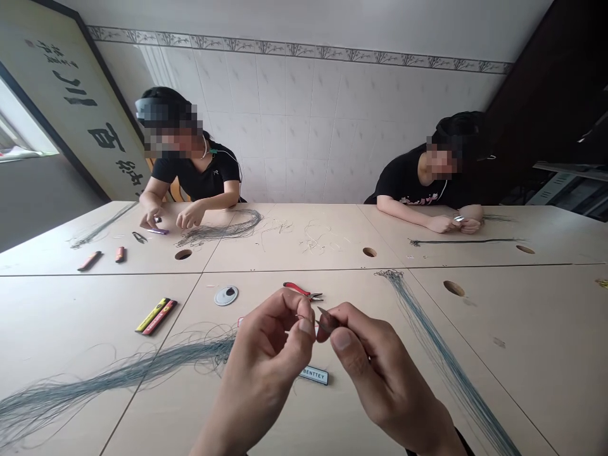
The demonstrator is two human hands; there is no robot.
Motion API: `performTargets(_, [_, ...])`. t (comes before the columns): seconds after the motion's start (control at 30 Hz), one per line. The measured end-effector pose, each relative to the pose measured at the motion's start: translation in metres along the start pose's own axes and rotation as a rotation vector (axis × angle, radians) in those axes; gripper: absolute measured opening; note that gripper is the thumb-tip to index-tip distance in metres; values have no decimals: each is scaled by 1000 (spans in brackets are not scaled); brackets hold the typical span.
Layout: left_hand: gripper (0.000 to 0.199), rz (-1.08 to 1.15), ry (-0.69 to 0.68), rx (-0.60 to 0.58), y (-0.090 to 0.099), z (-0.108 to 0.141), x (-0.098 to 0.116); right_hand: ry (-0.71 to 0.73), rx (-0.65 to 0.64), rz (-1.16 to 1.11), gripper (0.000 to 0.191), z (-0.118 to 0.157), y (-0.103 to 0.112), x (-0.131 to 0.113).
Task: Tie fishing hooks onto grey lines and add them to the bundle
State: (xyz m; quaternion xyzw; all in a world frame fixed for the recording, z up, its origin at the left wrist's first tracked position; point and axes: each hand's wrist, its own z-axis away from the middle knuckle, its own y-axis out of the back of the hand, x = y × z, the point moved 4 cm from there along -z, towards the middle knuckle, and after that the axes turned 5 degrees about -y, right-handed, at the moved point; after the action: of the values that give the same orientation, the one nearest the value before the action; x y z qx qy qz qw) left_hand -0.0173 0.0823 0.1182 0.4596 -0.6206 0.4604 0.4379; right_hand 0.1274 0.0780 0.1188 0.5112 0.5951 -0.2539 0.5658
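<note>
My left hand and my right hand meet above the pale wooden table, fingertips pinching a short thin wire with a small dark pointed piece. Just beyond them lie red-handled pliers, untouched. A small dark label reading BENTTEY sits under the gap between my hands. Long bundles of fine grey-green wire run out to the left and to the right, neither touching my hands.
A round grey disc and yellow and red packets lie on the table. Two seated people work across it among more wire, one holding something small. Round holes pierce the tabletop. A tiled wall stands behind.
</note>
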Motion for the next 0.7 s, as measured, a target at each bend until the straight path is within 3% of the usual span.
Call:
performTargets(0.23, [24,113,8,-40,-3,0,3,115,45,95,26,-2,-2,-3])
performTargets(0.7, [25,134,29,-36,-4,2,1,155,63,105,26,-2,-2,-2])
